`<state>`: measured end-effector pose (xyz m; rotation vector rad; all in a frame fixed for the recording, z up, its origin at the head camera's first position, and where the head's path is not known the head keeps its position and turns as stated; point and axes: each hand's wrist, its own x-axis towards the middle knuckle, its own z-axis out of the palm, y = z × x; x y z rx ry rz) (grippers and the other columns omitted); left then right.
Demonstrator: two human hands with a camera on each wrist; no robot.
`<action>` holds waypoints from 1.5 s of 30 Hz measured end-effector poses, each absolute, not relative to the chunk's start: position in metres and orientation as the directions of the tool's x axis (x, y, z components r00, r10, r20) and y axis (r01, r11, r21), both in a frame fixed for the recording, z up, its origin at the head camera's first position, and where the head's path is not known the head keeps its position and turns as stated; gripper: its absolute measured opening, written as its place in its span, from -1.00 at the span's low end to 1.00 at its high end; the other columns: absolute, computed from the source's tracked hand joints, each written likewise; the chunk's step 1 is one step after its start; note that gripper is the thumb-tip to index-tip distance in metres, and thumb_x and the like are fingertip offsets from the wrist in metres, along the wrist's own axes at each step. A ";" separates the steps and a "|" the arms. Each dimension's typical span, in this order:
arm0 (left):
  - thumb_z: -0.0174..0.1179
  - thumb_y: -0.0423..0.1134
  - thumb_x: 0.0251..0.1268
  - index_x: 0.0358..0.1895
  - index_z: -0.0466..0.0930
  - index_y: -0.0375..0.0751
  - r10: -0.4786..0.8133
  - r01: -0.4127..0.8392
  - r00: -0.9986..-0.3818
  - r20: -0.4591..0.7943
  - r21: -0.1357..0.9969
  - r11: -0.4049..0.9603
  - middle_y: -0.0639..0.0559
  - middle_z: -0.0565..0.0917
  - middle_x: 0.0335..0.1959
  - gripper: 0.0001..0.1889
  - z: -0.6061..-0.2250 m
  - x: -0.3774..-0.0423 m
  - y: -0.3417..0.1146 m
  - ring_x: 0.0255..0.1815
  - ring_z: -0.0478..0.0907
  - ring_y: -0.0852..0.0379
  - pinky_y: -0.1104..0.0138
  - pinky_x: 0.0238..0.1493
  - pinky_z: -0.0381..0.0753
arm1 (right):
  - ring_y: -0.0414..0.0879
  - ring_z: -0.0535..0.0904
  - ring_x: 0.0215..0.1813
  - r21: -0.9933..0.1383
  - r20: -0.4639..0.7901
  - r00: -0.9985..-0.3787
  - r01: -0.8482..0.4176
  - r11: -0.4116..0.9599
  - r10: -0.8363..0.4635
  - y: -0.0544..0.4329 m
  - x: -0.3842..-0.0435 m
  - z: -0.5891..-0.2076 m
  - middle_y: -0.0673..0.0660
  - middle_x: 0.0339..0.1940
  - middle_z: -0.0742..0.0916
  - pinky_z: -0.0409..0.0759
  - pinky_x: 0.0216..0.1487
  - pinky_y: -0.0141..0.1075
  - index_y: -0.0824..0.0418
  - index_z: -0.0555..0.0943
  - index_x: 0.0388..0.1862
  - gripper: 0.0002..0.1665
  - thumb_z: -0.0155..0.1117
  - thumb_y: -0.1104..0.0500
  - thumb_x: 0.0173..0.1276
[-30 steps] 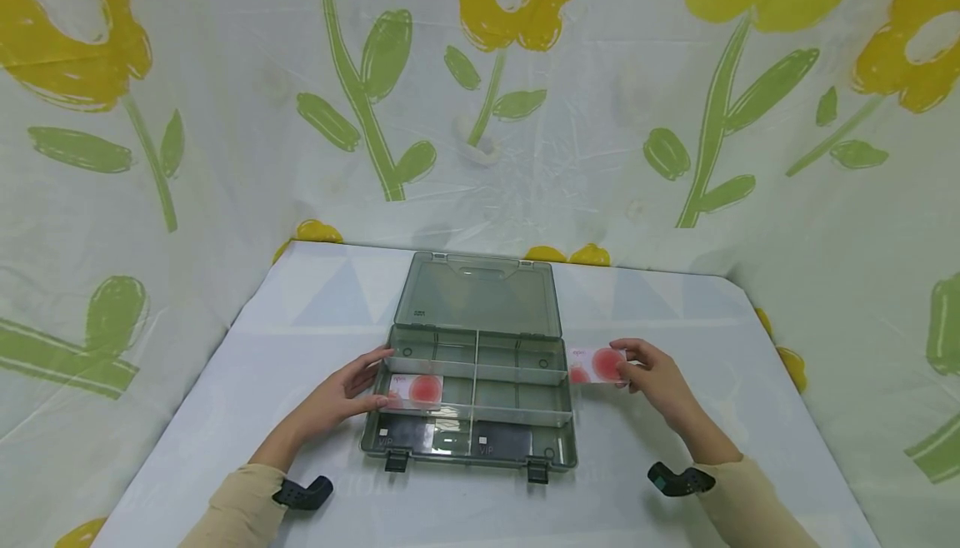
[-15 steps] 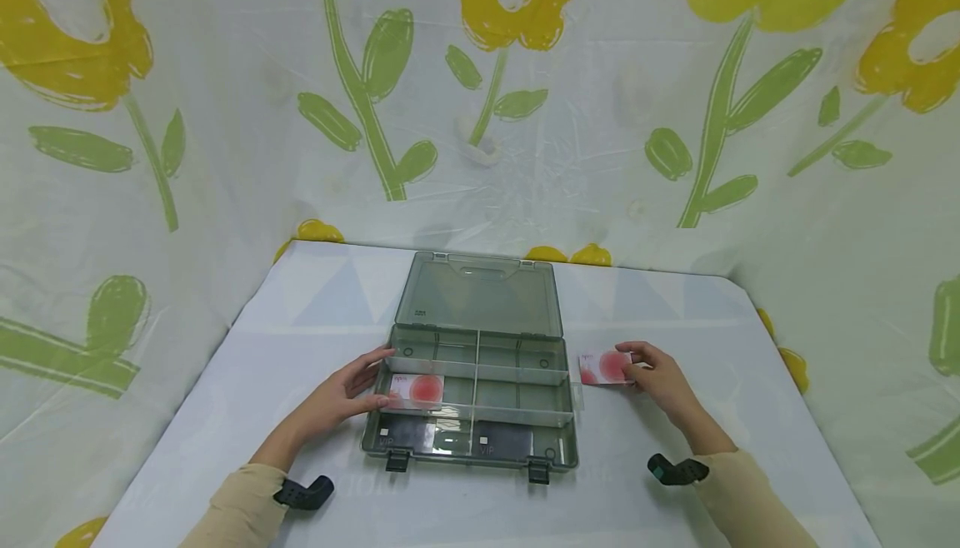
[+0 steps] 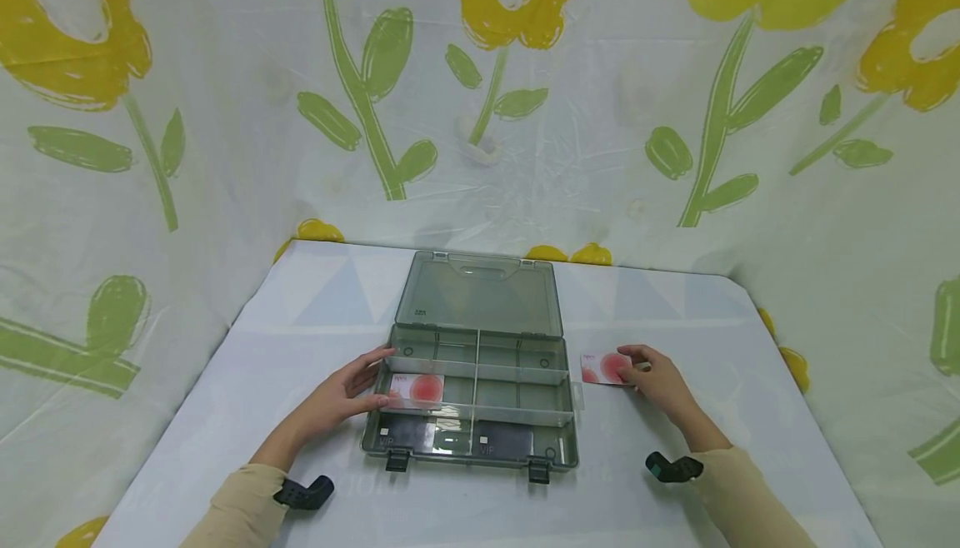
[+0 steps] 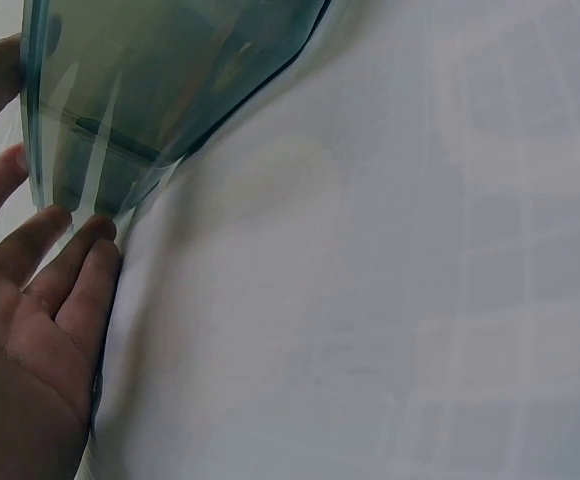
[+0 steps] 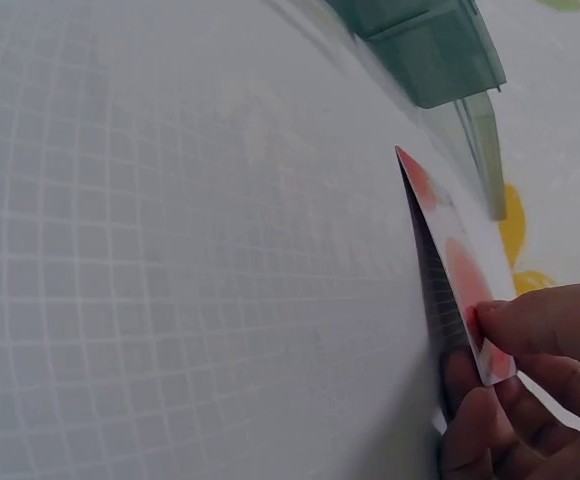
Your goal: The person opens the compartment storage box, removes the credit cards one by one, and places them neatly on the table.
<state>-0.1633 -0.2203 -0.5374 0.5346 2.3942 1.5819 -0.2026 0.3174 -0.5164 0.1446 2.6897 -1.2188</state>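
My right hand [image 3: 660,377] pinches a white card with red circles [image 3: 603,368] between thumb and fingers, just right of the organizer box; in the right wrist view the card [image 5: 450,260] is tilted, its dark underside showing. My left hand [image 3: 337,394] rests against the left side of the translucent grey-green organizer box [image 3: 468,460], its fingertips at the rim. The left wrist view shows the extended fingers [image 4: 80,290] touching the box's side wall. A matching white and red card [image 3: 416,390] lies in the middle-left compartment.
Two dark cards marked VIP [image 3: 506,441] lie in the front compartments. Upright behind the box stands its lid [image 3: 480,294]. A small clear plastic piece [image 3: 577,396] shows at the box's right side. Flower-printed cloth [image 3: 585,156] surrounds the white table [image 3: 480,510].
My right hand has moved slightly right with the card, away from the box's right edge, and then stays nearly still. My left hand and the box have not moved.
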 end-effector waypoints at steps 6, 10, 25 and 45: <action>0.40 -0.14 0.33 0.58 0.22 -0.02 0.416 0.171 -0.909 0.010 0.920 0.353 -0.28 0.04 0.64 -0.20 -0.537 -0.164 -0.220 0.57 0.10 -0.36 -0.05 0.51 0.17 | 0.05 0.54 -0.13 -0.683 -0.182 -0.983 0.144 0.716 0.024 0.314 -0.203 -0.518 0.36 0.17 0.60 0.64 -0.32 -0.32 0.30 0.52 0.34 -0.47 0.32 0.14 0.46; 0.39 -0.14 0.33 0.58 0.22 -0.02 0.416 0.171 -0.909 0.011 0.921 0.351 -0.28 0.04 0.64 -0.20 -0.537 -0.164 -0.220 0.57 0.10 -0.36 -0.04 0.51 0.17 | 0.08 0.54 -0.08 -0.661 -0.162 -0.986 0.128 0.739 0.026 0.312 -0.201 -0.518 0.38 0.20 0.58 0.65 -0.31 -0.33 0.30 0.53 0.35 -0.47 0.32 0.14 0.47; 0.39 -0.15 0.33 0.58 0.22 -0.02 0.419 0.178 -0.908 0.018 0.922 0.345 -0.28 0.04 0.64 -0.21 -0.540 -0.165 -0.221 0.57 0.10 -0.36 -0.04 0.51 0.17 | 0.13 0.54 -0.10 -0.639 -0.093 -0.995 0.079 0.766 0.025 0.310 -0.200 -0.519 0.40 0.11 0.59 0.61 -0.38 -0.36 0.34 0.57 0.29 -0.50 0.35 0.17 0.43; 0.39 -0.15 0.33 0.57 0.23 -0.02 0.419 0.170 -0.908 0.013 0.925 0.341 -0.28 0.04 0.64 -0.21 -0.540 -0.165 -0.222 0.57 0.10 -0.35 -0.03 0.50 0.17 | 0.18 0.57 0.00 -0.633 -0.103 -0.994 0.093 0.768 0.035 0.309 -0.199 -0.516 0.41 0.14 0.59 0.65 -0.22 -0.28 0.37 0.57 0.26 -0.51 0.37 0.19 0.42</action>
